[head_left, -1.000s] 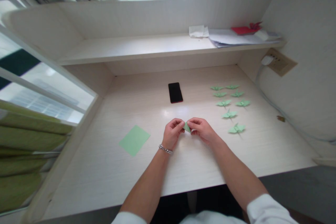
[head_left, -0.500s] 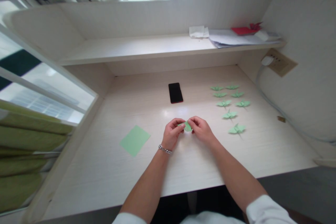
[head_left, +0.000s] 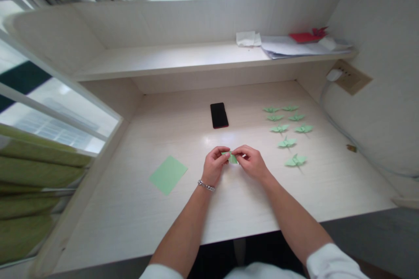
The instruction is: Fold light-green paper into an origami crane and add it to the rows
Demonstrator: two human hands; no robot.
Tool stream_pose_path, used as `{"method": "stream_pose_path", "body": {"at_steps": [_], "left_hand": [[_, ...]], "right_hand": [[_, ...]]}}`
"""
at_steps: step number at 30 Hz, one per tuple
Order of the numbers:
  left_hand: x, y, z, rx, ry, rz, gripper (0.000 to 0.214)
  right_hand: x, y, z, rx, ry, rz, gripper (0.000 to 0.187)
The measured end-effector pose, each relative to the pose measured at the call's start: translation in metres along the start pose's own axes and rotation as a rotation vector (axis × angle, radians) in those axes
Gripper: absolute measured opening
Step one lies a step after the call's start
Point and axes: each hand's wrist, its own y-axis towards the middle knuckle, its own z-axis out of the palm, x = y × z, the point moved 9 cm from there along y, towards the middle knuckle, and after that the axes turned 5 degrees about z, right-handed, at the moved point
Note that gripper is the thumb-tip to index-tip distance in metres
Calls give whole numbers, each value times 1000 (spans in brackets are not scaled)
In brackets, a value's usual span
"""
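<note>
A small folded piece of green paper [head_left: 231, 157] is pinched between both my hands just above the white desk [head_left: 183, 209]. My left hand [head_left: 214, 166], with a bracelet at the wrist, grips its left side with curled fingers. My right hand [head_left: 252, 162] pinches its right side. A flat green paper square [head_left: 168, 174] lies to the left of my hands. Several finished green paper cranes [head_left: 286, 142] stand in two rows to the right.
A black phone [head_left: 218, 115] lies face down beyond my hands. The shelf [head_left: 170, 63] above holds white papers [head_left: 288, 47] and a red paper item [head_left: 306, 36] at its right end. A wall socket with a white cable [head_left: 337, 76] is on the right wall.
My fingers have shifted on the small green piece, which has risen slightly and turned between them. Both hands stay close together in the same spot.
</note>
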Motion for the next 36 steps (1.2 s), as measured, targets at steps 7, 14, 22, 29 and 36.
{"method": "stream_pose_path", "body": {"at_steps": [7,14,22,29,36], "left_hand": [[-5,0,-3,-31,54,55,33],[-7,2,-8,-68,85,125,37],[-6,2,-9,-111,20,120,31],[-5,2,-6,-95,-13,107,27],[-3,2,-2,0,68,91,37]], "right_hand": [[3,-1,4,79,61,38,18],[-15,2,-1,-22,80,106,17],[4,-1,-3,-39,-24,-5,11],[9,-2,4,44,-25,-53,19],[10,-3,8,56,-138,-151,33]]}}
